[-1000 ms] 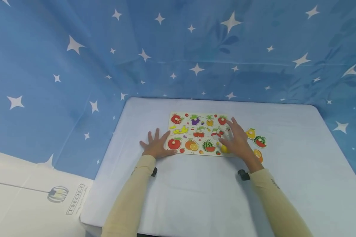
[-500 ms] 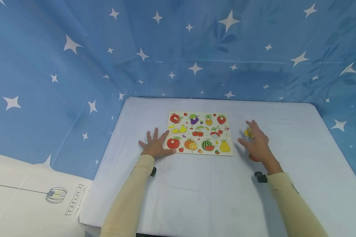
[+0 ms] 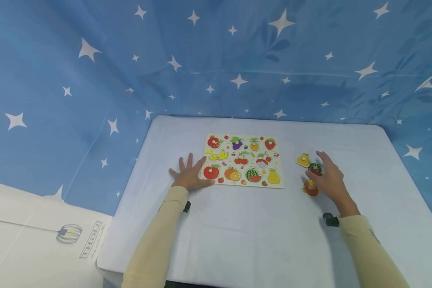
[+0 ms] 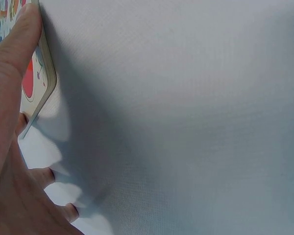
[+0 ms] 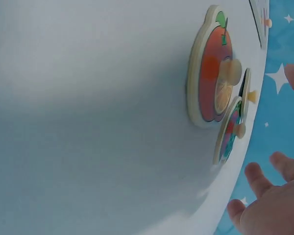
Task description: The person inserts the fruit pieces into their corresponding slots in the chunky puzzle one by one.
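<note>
My left hand (image 3: 190, 175) lies with fingers spread on the left edge of a fruit puzzle board (image 3: 278, 165); in the left wrist view its thumb (image 4: 20, 36) rests on the board's corner. To the board's right, my right hand (image 3: 330, 181) hovers with parted fingers, holding nothing. Nearest to it is a watermelon puzzle piece (image 3: 315, 169), between thumb and index finger as seen from above. A pear piece (image 3: 303, 160) lies beyond, and an orange piece (image 3: 310, 189) nearer me. The right wrist view shows a wooden knob on the orange piece (image 5: 210, 73).
Knobbed pieces such as the apple (image 3: 211, 172) and strawberry (image 3: 270, 143) sit in the board. The pear picture (image 3: 273, 177) on it shows no knob. A white cloth covers the table (image 3: 230, 232). Behind hangs a blue star-patterned curtain (image 3: 216, 52).
My right hand has moved right, off the right part of the board, to over the loose pieces. My left hand has stayed on the board's left edge.
</note>
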### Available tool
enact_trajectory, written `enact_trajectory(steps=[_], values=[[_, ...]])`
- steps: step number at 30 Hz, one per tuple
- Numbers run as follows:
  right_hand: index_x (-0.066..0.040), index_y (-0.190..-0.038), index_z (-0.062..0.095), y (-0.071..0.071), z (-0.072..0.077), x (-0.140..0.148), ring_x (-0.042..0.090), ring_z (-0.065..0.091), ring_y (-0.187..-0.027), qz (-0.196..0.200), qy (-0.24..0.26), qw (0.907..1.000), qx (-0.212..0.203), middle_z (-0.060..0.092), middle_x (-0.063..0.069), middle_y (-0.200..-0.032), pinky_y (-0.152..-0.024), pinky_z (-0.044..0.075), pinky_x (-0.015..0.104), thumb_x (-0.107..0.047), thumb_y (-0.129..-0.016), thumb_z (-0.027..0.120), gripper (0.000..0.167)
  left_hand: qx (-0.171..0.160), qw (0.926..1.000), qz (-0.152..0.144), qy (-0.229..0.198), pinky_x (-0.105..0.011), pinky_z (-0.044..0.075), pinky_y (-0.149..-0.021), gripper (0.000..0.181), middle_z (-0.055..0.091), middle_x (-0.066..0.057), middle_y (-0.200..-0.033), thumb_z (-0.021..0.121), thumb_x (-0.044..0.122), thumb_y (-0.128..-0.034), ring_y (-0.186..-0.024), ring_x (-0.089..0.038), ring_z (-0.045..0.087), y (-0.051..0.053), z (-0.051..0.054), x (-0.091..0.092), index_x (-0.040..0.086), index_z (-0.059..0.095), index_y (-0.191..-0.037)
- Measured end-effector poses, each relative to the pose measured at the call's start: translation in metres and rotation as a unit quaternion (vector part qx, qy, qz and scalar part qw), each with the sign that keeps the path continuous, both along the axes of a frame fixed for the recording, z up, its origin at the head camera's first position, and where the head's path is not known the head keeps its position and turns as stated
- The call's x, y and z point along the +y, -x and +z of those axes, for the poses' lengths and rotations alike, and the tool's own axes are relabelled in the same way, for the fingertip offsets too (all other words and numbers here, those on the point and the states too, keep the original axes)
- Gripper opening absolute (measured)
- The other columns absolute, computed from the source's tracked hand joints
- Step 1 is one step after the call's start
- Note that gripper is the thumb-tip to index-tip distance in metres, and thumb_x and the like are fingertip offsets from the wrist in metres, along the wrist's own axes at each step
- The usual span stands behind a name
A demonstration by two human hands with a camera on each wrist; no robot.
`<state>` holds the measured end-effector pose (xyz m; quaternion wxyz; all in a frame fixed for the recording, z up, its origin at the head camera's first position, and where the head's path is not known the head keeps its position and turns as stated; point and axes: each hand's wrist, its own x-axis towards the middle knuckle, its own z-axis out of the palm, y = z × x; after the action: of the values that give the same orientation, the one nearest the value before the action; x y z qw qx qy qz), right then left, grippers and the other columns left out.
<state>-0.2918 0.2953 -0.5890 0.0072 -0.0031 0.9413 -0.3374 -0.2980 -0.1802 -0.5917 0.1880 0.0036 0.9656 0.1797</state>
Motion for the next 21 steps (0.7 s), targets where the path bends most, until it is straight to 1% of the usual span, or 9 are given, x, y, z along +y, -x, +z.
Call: enact_trajectory(steps=[6, 10, 13, 14, 16, 17, 21], values=[[-0.004, -0.170, 0.020, 0.000, -0.004, 0.001, 0.063, 0.021, -0.151, -0.023, 0.012, 0.9994, -0.023, 0.022, 0.034, -0.170, -0.112, 0.009, 0.087, -0.018, -0.103, 0.073, 0.087, -0.006, 0.9998, -0.005, 0.016, -0.086, 0.003, -0.114, 0.107, -0.004, -0.015, -0.180, 0.077, 0.067, -0.0885, -0.160, -0.052, -0.009, 0.000, 0.000, 0.000, 0.036, 0.019, -0.173], [-0.005, -0.170, 0.020, -0.003, -0.008, 0.002, 0.062, 0.024, -0.151, -0.033, 0.016, 0.9987, -0.035, 0.023, 0.034, -0.169, -0.111, 0.017, 0.087, -0.018, -0.103, 0.071, 0.086, -0.008, 0.9999, -0.005, 0.011, -0.086, 0.002, -0.114, 0.107, -0.004, -0.016, -0.179, 0.078, 0.066, -0.0881, -0.160, -0.052, -0.010, 0.000, -0.002, 0.000, 0.035, 0.020, -0.173], [-0.005, -0.171, 0.020, -0.005, -0.008, 0.003, 0.061, 0.025, -0.151, -0.034, 0.020, 0.9986, -0.035, 0.024, 0.033, -0.170, -0.110, 0.017, 0.087, -0.019, -0.105, 0.069, 0.083, -0.007, 0.9999, -0.004, 0.010, -0.087, 0.002, -0.113, 0.107, -0.004, -0.016, -0.179, 0.077, 0.066, -0.0884, -0.160, -0.052, -0.010, 0.001, -0.002, -0.001, 0.035, 0.020, -0.173], [-0.005, -0.171, 0.020, -0.005, -0.008, 0.003, 0.060, 0.025, -0.151, -0.035, 0.021, 0.9986, -0.034, 0.025, 0.032, -0.170, -0.111, 0.017, 0.087, -0.019, -0.105, 0.068, 0.082, -0.006, 0.9999, -0.004, 0.010, -0.087, 0.002, -0.113, 0.107, -0.004, -0.016, -0.179, 0.077, 0.066, -0.0884, -0.160, -0.052, -0.010, 0.001, -0.001, -0.001, 0.035, 0.020, -0.173], [-0.005, -0.170, 0.021, -0.006, -0.007, 0.003, 0.060, 0.024, -0.152, -0.035, 0.024, 0.9986, -0.032, 0.027, 0.032, -0.169, -0.112, 0.012, 0.087, -0.019, -0.106, 0.068, 0.081, -0.004, 1.0000, -0.002, 0.008, -0.087, 0.002, -0.113, 0.106, -0.004, -0.016, -0.179, 0.078, 0.065, -0.0881, -0.160, -0.052, -0.010, 0.002, -0.001, -0.002, 0.035, 0.021, -0.173], [-0.005, -0.170, 0.021, -0.006, -0.007, 0.003, 0.060, 0.024, -0.151, -0.035, 0.025, 0.9986, -0.031, 0.029, 0.033, -0.168, -0.112, 0.009, 0.087, -0.018, -0.106, 0.068, 0.081, -0.005, 0.9999, -0.003, 0.009, -0.087, 0.002, -0.113, 0.106, -0.004, -0.016, -0.179, 0.077, 0.066, -0.0883, -0.160, -0.052, -0.010, 0.002, -0.001, -0.002, 0.035, 0.020, -0.173], [-0.001, -0.168, 0.025, -0.011, -0.006, 0.004, 0.061, 0.028, -0.148, -0.032, 0.027, 0.9989, -0.023, 0.037, 0.037, -0.160, -0.114, 0.006, 0.085, -0.015, -0.104, 0.069, 0.079, -0.008, 0.9999, -0.005, 0.006, -0.087, 0.001, -0.113, 0.107, -0.004, -0.016, -0.179, 0.077, 0.066, -0.0880, -0.160, -0.052, -0.010, 0.003, -0.002, -0.002, 0.035, 0.020, -0.173]])
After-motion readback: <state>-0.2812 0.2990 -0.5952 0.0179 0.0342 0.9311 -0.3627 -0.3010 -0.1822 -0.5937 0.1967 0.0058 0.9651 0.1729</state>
